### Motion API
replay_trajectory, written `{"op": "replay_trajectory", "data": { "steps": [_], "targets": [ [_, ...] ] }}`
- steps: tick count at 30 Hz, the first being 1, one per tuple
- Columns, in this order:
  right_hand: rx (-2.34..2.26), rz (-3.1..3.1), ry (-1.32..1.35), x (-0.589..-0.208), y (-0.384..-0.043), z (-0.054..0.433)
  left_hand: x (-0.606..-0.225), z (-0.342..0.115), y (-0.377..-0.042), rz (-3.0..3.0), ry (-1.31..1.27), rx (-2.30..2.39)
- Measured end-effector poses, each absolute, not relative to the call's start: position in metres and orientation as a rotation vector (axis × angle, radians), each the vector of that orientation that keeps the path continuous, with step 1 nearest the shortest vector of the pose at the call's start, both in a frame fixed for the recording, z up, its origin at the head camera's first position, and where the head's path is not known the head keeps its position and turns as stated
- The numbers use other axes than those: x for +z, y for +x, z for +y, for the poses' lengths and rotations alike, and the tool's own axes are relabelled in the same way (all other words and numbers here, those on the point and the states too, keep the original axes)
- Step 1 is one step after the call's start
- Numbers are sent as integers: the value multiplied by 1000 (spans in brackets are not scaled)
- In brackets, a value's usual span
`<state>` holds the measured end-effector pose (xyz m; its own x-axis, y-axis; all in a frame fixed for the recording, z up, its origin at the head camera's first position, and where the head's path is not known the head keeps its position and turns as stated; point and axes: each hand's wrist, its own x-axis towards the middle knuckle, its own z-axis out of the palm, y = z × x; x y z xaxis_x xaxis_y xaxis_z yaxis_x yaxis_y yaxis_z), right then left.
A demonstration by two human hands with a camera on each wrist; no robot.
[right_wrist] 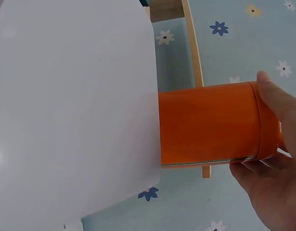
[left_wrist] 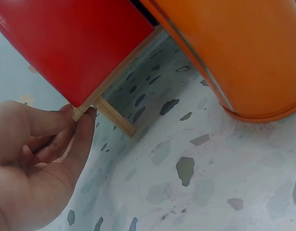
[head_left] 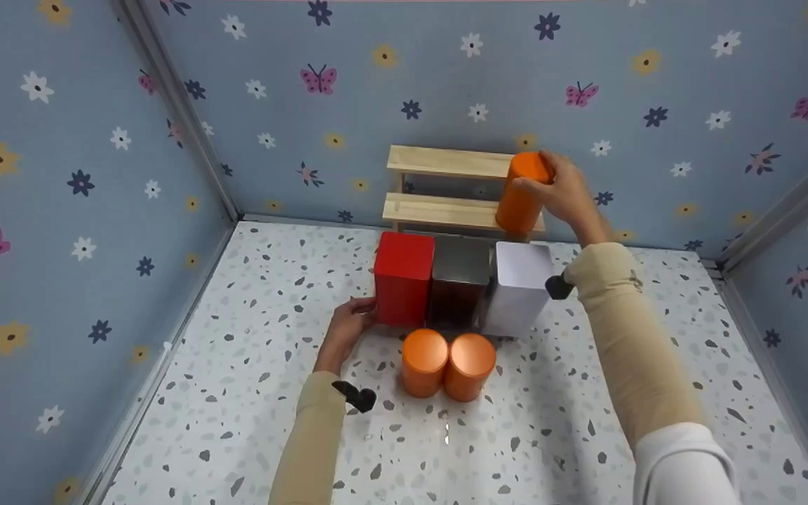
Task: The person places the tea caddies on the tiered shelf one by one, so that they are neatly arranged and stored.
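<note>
The speckled bench (head_left: pixel 250 421) carries a stepped wooden rack (head_left: pixel 439 208) near its back edge. Along the rack's lowest step stand a red box (head_left: pixel 404 280), a black box (head_left: pixel 459 280) and a white box (head_left: pixel 520 287), left to right, contents hidden. Two orange canisters (head_left: pixel 423 368) stand side by side on the bench before them, contents also hidden. The right hand (head_left: pixel 567 193) grasps a third canister (head_left: pixel 516 196) by its top, at the middle shelf's right end; whether it rests there I cannot tell. The left hand (head_left: pixel 346 326) pinches the lowest step's left front corner.

three canisters (head_left: pixel 421 375), three boxes (head_left: pixel 402 280), one shelf (head_left: pixel 439 209)
</note>
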<state>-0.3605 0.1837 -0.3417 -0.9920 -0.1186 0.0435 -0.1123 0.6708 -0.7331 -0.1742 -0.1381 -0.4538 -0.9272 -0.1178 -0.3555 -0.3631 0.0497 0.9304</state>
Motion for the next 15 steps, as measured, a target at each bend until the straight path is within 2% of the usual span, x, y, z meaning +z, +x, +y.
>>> {"op": "replay_trajectory", "data": {
  "steps": [3, 5, 15],
  "targets": [
    [-1268, 2851, -181, -342, -361, 184, -539, -158, -219, 2093, -470, 1975],
    [-1276, 2847, -177, -342, -362, 184, -562, -161, -230, 2100, -476, 1994],
    [-1291, 2845, -167, -344, -362, 181, -562, -158, -229, 2066, -495, 2075]
  ]
}}
